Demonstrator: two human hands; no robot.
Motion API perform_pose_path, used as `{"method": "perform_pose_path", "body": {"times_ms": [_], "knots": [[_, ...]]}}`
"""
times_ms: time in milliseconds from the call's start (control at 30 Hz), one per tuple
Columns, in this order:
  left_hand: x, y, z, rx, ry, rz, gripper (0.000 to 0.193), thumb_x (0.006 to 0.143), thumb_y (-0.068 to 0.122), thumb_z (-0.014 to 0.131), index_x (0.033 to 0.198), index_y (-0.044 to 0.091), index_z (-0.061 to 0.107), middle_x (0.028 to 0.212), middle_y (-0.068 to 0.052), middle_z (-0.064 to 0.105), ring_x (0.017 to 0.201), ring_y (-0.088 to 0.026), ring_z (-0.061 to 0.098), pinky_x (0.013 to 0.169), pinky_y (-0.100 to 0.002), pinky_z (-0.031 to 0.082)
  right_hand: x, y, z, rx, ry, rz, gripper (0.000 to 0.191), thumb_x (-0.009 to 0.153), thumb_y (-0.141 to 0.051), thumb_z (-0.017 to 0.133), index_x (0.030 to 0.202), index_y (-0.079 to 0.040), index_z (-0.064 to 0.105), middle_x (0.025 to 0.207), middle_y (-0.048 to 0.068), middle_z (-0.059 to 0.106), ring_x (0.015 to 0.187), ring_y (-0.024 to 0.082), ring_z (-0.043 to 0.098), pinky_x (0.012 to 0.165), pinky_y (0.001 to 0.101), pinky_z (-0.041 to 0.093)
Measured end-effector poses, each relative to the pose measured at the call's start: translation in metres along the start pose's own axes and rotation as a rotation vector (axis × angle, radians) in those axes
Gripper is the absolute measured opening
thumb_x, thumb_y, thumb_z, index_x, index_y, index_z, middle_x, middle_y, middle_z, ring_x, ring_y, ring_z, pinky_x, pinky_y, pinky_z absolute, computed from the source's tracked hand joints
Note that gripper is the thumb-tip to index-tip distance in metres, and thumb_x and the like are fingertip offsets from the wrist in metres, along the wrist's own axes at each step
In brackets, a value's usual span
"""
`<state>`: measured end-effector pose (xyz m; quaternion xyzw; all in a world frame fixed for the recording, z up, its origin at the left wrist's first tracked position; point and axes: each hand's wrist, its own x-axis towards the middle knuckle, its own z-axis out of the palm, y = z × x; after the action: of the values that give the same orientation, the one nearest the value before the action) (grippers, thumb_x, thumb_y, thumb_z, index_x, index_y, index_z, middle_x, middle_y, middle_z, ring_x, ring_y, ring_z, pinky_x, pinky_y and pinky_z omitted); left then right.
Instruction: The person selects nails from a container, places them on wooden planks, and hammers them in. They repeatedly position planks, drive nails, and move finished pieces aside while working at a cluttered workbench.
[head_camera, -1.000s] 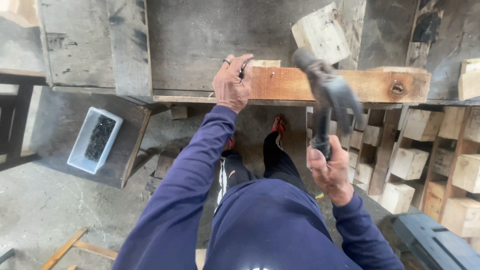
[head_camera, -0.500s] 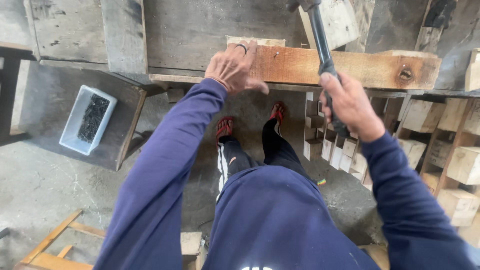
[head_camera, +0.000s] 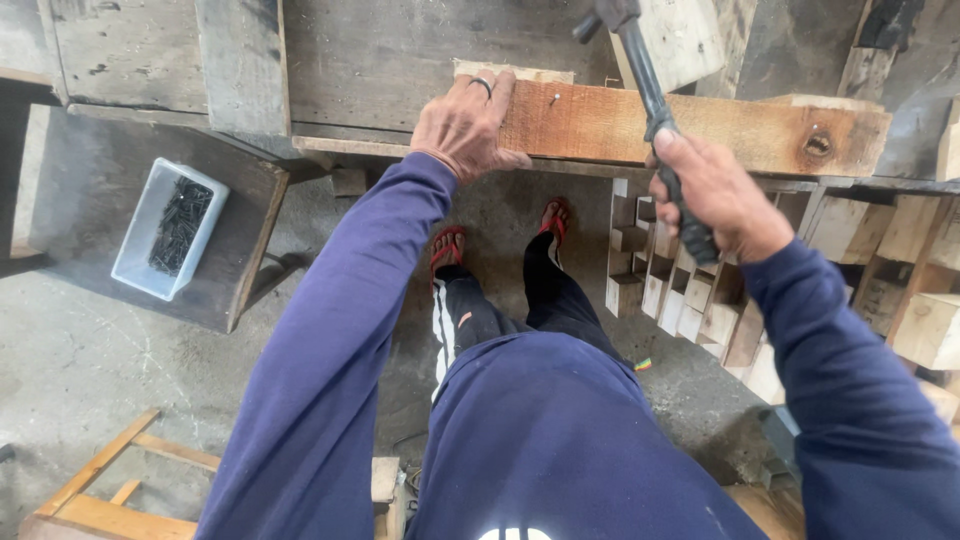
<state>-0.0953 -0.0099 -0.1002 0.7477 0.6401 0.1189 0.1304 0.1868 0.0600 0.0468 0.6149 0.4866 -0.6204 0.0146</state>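
My left hand (head_camera: 465, 125) lies flat on the left end of a reddish wooden board (head_camera: 700, 128) that rests on the edge of a grey workbench (head_camera: 400, 50). A small nail (head_camera: 553, 98) stands in the board just right of my fingers. My right hand (head_camera: 712, 195) grips the dark handle of a hammer (head_camera: 640, 70). The hammer is raised, with its head near the top edge of the view above the board. A knot hole (head_camera: 818, 145) shows near the board's right end.
A white tub of dark nails (head_camera: 168, 230) sits on a low grey surface at left. Stacked wooden blocks (head_camera: 690, 290) fill the space under the bench at right. A light block (head_camera: 690, 35) lies on the bench. A wooden frame (head_camera: 110, 490) lies on the concrete floor.
The hammer has swung up from a low position at my right side to above the board. My left hand has stayed pressed on the board's left end.
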Motion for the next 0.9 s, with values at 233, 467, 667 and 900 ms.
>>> {"method": "perform_pose_path", "body": {"times_ms": [233,467,667,900], "knots": [[-0.005,-0.022,-0.012,-0.605,0.496,-0.418,0.070,0.091,0.057,0.077,0.138,0.007,0.065,0.131,-0.014,0.074,0.115,-0.021,0.071,0.095,-0.036,0.060,-0.050,0.080,0.046,0.241,0.095,-0.166,0.030,0.103,-0.037,0.054,0.102,-0.007,0.052,0.067,0.002,0.054,0.046,0.010,0.052,0.039,0.0269,0.046],[-0.036,-0.022,-0.045,-0.757,0.027,-0.894,0.045,0.084,0.045,0.081,0.109,0.008,0.078,0.095,-0.012,0.078,0.090,-0.022,0.077,0.088,-0.034,0.058,-0.063,0.142,0.079,0.448,0.086,-0.152,0.028,0.101,-0.033,0.060,0.103,-0.006,0.056,0.068,0.003,0.054,0.046,0.011,0.051,0.039,0.0263,0.044],[-0.034,0.005,-0.043,-0.741,0.106,-0.979,0.038,0.076,0.033,0.082,0.108,0.013,0.081,0.093,-0.008,0.080,0.085,-0.019,0.076,0.082,-0.034,0.056,-0.053,0.153,0.091,0.428,0.082,-0.188,0.027,0.103,-0.033,0.059,0.101,-0.007,0.053,0.067,0.004,0.054,0.047,0.011,0.051,0.040,0.0267,0.044],[-0.035,0.008,-0.037,-0.933,0.170,-1.072,0.034,0.077,0.028,0.082,0.106,0.010,0.081,0.090,-0.006,0.083,0.084,-0.017,0.078,0.083,-0.031,0.058,-0.033,0.166,0.090,0.375,0.080,-0.173,0.028,0.101,-0.036,0.059,0.099,-0.009,0.052,0.065,0.003,0.053,0.043,0.012,0.050,0.038,0.0269,0.042]]}}
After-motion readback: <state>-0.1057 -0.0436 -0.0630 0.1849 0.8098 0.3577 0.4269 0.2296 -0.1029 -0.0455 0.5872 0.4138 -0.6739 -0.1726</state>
